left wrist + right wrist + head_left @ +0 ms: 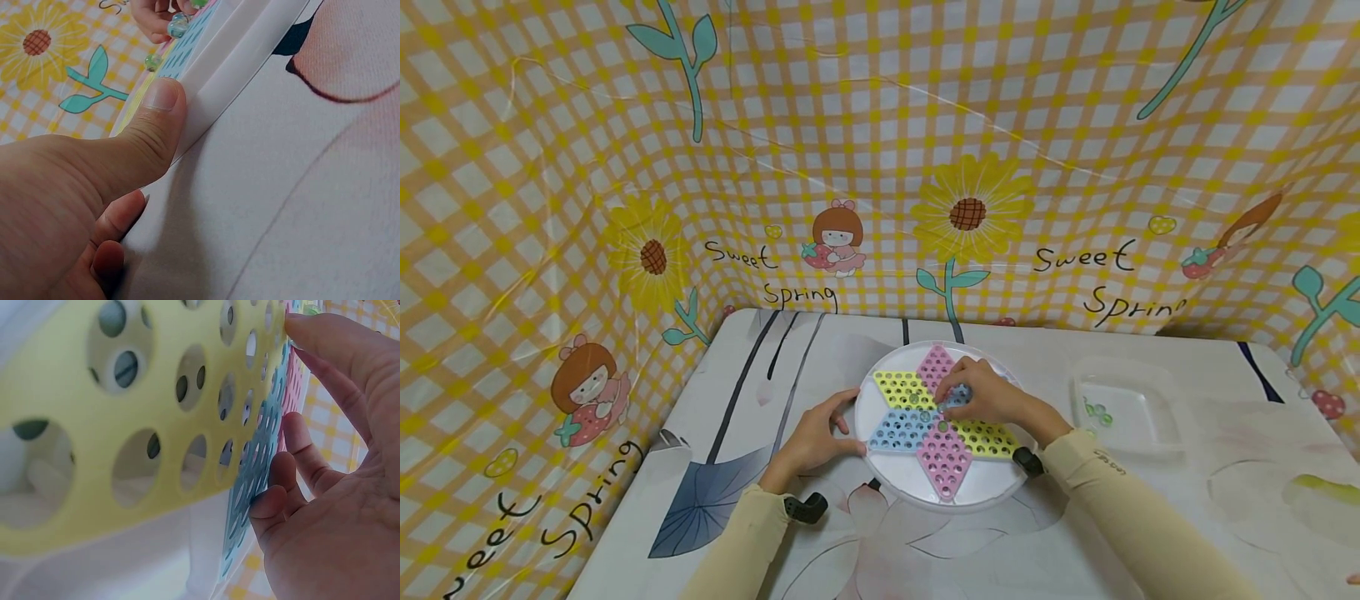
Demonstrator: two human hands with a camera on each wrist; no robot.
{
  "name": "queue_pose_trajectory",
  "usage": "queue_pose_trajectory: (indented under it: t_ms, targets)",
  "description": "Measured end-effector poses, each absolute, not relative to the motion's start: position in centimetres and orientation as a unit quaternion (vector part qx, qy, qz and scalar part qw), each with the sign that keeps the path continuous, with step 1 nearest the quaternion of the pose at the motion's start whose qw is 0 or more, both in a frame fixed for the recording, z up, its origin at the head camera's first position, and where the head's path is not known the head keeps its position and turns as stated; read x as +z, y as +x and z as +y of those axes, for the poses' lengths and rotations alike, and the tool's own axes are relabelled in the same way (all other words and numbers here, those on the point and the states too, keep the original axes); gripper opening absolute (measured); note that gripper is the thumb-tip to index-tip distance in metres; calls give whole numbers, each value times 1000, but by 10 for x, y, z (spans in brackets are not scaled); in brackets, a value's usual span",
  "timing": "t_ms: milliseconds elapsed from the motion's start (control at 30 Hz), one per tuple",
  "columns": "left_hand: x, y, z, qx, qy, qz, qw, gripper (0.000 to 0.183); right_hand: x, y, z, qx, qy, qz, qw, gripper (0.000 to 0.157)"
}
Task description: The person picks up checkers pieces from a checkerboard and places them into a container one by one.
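Observation:
A round white Chinese checkers board (887, 479) with a pink, yellow and blue star of holes lies on the table. My left hand (815, 435) grips its left rim, thumb (164, 103) against the edge and other fingers bent beside it. Over the middle of the star, my right hand (985, 392) bends thumb and forefinger to the holes and pinches a marble, mostly hidden by the fingertips. Its other fingers curl loosely beside the blue section (259, 447). Near these fingertips sit a clear bluish marble (179, 25) and a green marble (152, 62).
Right of the board stands a clear plastic box (1138, 417) with several green marbles (1097, 412) at its left side. The table (737, 350) wears a flower-printed cover. A yellow checked sheet (880, 167) hangs behind and to the left.

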State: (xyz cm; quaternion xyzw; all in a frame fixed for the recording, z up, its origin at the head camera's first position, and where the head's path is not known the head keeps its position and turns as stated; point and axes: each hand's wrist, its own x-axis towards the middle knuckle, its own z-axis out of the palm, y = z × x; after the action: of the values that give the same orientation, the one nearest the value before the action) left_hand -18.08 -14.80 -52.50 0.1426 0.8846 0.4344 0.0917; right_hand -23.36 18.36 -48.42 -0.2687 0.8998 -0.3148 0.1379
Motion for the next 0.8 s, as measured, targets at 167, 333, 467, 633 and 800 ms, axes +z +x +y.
queue_pose_trajectory:
  t_ms: [167,333,467,633,800]
  targets:
    - [-525,-181,-148,433,142,885,90,92,-484,-233,183,-314,-268,900,138,16]
    - [-526,-181,-148,433,140,886,89,93,-480,-232,183,-320,-276,896,138,16]
    - [-526,-181,-148,436,143,885,86,92,-474,-232,183,-325,-280,893,134,15]
    - [-527,-181,-148,435,144,885,85,92,-468,-233,183,-316,-284,898,119,13]
    - [-526,-181,-148,436,147,884,81,92,-462,-233,183,-317,-290,896,108,14]
